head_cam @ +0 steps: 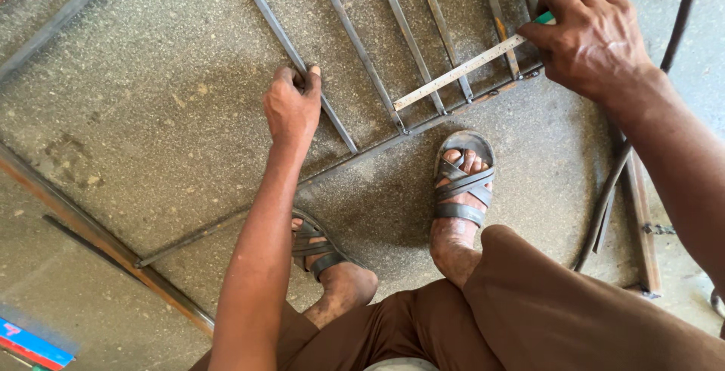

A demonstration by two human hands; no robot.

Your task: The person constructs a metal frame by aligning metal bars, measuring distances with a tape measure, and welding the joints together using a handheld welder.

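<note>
Left hand [293, 106]: curled shut round one flat steel bar [302, 69] of the metal grille [423, 125], pinching it just above that bar's loose lower end. This bar isn't joined to the bottom rail the way the others are.

Right hand [593, 38]: closed on the far end of a steel ruler [461, 71], with a bit of green handle or pen poking out past the fingers. Can't tell which.

Ruler: lies flat across the bars, long axis slanting from the right hand down toward the left, low tip sitting close to the bottom rail of the grille.

Grille: flat on the concrete floor [151, 114], bars running away from the person, bottom rail nearest the feet.

Key relation: the gripped bar is well to the left of the ruler's low tip, with one other bar between them. So the left hand is the one on the loose bar, and the right hand is nearer the ruler.

Feet: both in grey strap sandals [462, 182], right foot almost touching the bottom rail.

Other stuff: long angle iron [98, 239] lying diagonally at the left, a bent rod [608, 197] on the right.
</note>
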